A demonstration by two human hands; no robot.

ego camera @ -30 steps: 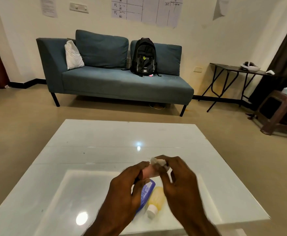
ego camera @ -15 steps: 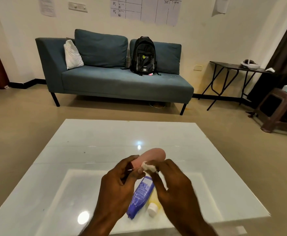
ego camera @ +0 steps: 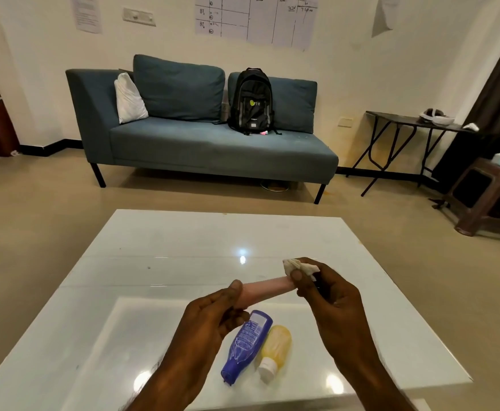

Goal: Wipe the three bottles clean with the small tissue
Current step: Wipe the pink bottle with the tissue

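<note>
Pink bottle (ego camera: 265, 293) near-level, left–right; left hand (ego camera: 210, 318) gripping it — right hand (ego camera: 325, 295) pinching tissue (ego camera: 297, 266).

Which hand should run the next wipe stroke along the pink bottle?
Right hand: it already pinches the tissue at the pink bottle's far end. The left hand is busy gripping the near end.
</note>
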